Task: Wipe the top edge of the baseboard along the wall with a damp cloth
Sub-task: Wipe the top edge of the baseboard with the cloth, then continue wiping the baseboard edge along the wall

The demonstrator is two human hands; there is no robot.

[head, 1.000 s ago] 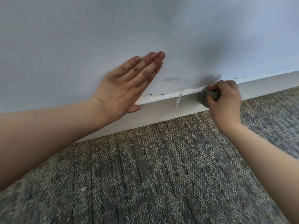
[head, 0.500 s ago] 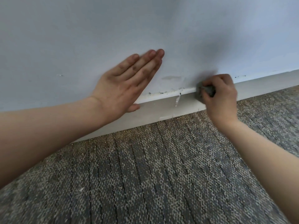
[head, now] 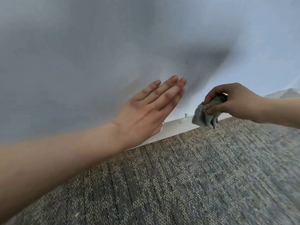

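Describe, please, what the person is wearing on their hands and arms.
Both the left hand and the right hand are bare, with no gloves. No rings, watch or bracelet show. The left forearm and right forearm are uncovered to the frame's edge; no sleeve shows.

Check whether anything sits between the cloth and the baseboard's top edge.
Nothing visible does. The right hand grips the cloth right at the baseboard, with no object between. The left hand, open by the wall, covers the edge further left, so wiping that way would meet it.

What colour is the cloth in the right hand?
Grey; the cloth shows best in the head view, gripped by the right hand.
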